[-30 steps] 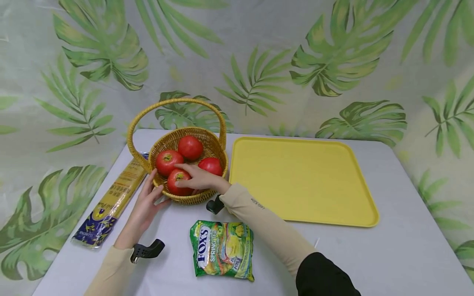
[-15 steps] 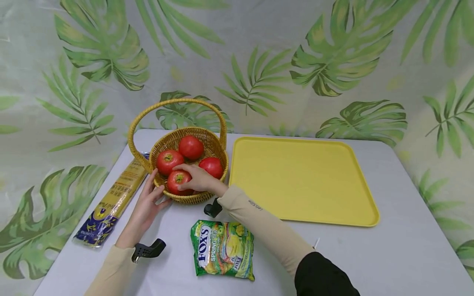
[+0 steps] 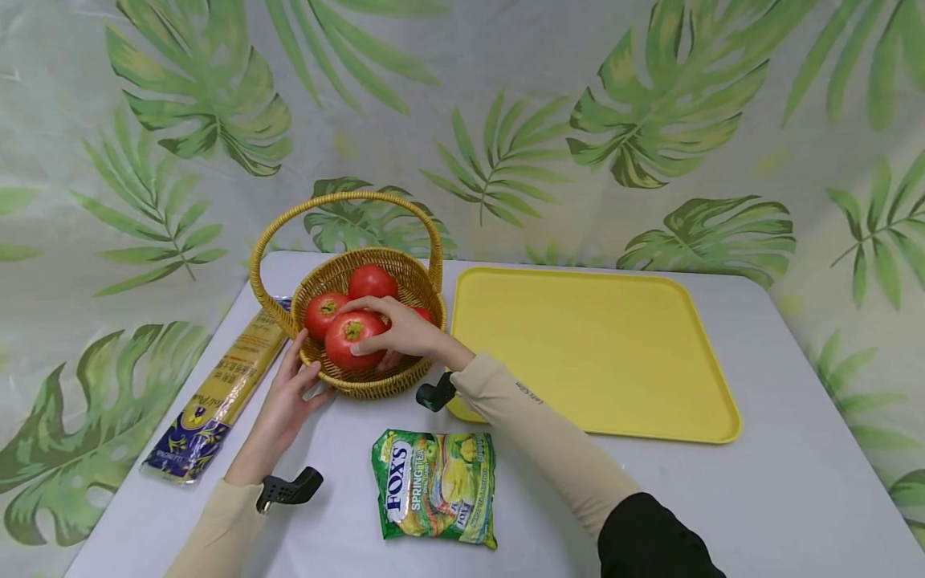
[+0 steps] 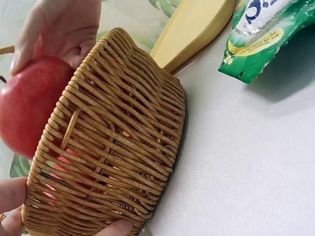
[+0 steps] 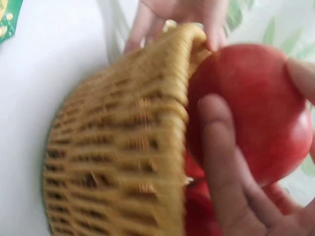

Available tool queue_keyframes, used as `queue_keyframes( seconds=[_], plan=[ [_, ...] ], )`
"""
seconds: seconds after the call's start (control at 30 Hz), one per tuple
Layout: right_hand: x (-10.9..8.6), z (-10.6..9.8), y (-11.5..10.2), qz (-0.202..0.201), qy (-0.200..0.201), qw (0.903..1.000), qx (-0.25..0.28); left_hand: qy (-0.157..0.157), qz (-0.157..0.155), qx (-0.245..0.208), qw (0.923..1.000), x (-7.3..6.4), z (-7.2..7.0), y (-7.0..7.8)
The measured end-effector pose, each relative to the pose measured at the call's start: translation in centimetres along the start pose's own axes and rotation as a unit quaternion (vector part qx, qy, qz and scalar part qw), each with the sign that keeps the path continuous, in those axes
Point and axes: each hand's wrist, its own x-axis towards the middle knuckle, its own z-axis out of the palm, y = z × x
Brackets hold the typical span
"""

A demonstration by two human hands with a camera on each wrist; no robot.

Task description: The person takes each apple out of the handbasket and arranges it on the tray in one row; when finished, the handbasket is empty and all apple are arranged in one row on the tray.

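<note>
Right hand (image 3: 408,331) has an apple (image 3: 350,347) gripped between thumb and fingers, sticking up past the near rim of the basket (image 3: 372,391). Left hand (image 3: 282,408) touches basket's near-left side. Other apples (image 3: 372,286) inside. Pasta pack (image 3: 226,385) left, yellow tray (image 3: 600,353) right, candy bag (image 3: 436,488) in front, apart.

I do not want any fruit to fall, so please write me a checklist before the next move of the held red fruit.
1. Grip: ok; the right hand's fingers curl round the red fruit.
2. Basket steadied: ok; the left hand touches its side.
3. Fruit wholly above the rim: cannot tell; the rim hides part of it in the left wrist view.
4. Other fruits inside: ok; three lie there.
5. FOX'S bag apart from the basket: ok.
</note>
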Motion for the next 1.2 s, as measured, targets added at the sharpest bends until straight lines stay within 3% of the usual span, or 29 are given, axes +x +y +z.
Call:
queue_keyframes(
  seconds=[0.4,0.8,1.0,1.2],
  plan=[
    [-2.5,-5.3,0.6,-0.017,-0.001,0.9996,0.025,-0.002,0.002,0.015,0.9999,-0.1,0.0,0.0],
    [-7.0,-12.3,3.6,0.011,0.089,0.9957,0.026,-0.009,0.008,0.022,0.9997,-0.1,0.0,-0.1],
    [-8.4,-13.9,5.3,0.036,0.111,0.9930,0.013,-0.004,0.005,0.023,0.9997,-0.1,-0.1,0.0],
    [-8.8,-14.1,7.0,0.057,0.115,0.9918,0.003,0.001,0.003,0.025,0.9997,0.0,0.0,-0.1]
  ],
)
